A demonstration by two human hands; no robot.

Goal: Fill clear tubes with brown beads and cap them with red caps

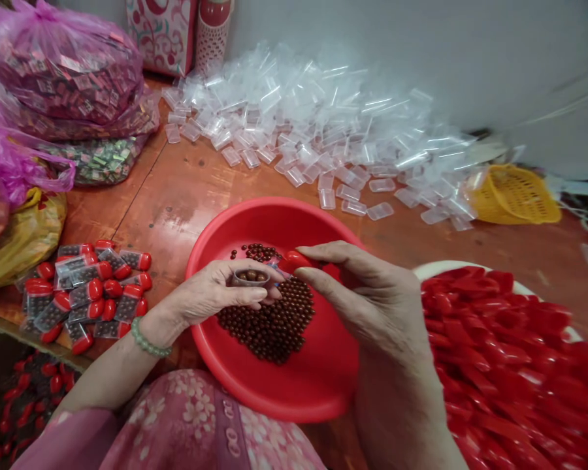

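Observation:
Over the red basin (323, 391), my left hand (225, 290) holds a small clear container (251, 277) upright, its open top showing brown balls inside. A green bead bracelet circles that wrist. My right hand (367, 287) pinches a red cap (296, 261) between thumb and forefinger, just right of the container and apart from its mouth. Below both hands, many brown balls (269, 326) lie in the basin, with a smaller group near its back. Part of the cap is hidden by my right fingers.
Filled red-capped containers (93, 287) lie at the left, with more below the table edge. Clear empty containers (323, 130) are heaped at the back. Red caps (514, 365) fill a white bowl (426, 269) at the right. A yellow basket (514, 196) and plastic bags (68, 72) stand farther off.

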